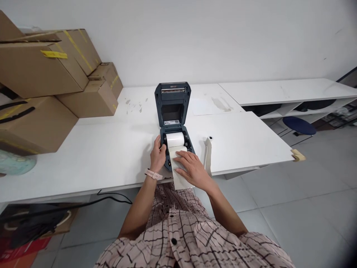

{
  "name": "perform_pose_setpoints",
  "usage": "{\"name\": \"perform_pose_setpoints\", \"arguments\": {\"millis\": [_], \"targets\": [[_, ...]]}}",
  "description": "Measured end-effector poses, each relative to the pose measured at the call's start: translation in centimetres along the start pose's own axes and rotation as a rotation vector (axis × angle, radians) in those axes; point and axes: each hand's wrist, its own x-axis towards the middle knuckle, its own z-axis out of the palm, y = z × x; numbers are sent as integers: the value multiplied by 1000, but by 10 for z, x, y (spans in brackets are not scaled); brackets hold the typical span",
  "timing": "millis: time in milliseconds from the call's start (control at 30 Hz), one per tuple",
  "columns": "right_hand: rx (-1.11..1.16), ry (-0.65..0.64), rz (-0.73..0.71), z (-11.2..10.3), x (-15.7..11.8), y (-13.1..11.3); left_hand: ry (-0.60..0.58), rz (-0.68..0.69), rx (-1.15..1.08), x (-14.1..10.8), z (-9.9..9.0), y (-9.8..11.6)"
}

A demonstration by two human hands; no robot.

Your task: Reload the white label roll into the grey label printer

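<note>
A dark blue-grey label printer (164, 131) sits at the table's front edge with its lid (173, 96) raised. Inside it lies a white label roll (175, 139), whose pale strip (180, 180) runs out toward me and hangs past the edge. My left hand (158, 155) grips the printer's left side, thumb over the rim. Fingers stretched and slightly apart, my right hand (191, 167) lies flat on the strip and partly covers it and the printer's right front.
Right of the printer, a narrow paper strip with a small rolled end (208, 149) droops over the edge of the white table (117, 149). Stacked cardboard boxes (36, 119) crowd the left. A blue stool (299, 125) stands at the right, and a black cable (106, 199) hangs under the table.
</note>
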Motion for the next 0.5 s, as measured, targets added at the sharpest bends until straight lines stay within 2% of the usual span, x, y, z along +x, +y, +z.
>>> {"name": "perform_pose_setpoints", "arguments": {"millis": [100, 167, 233, 300, 367, 433, 500], "targets": [[121, -49, 2, -9, -4, 1, -38, -78, -125, -31, 5, -4], [284, -72, 7, -27, 2, 7, -81, -158, -205, -56, 9, -7], [436, 37, 45, -52, 25, 20, -122, -135, -276, -75, 12, -11], [498, 286, 104, -79, 70, 38, -144, -95, -312, -86, 12, -15], [575, 392, 94, -101, 131, 61, -153, -76, -311, -88, 10, -18], [647, 376, 48, -114, 192, 81, -162, -77, -295, -85, 8, -20], [696, 322, 13, -120, 236, 91, -162, -82, -281, -83, 6, -20]]}}
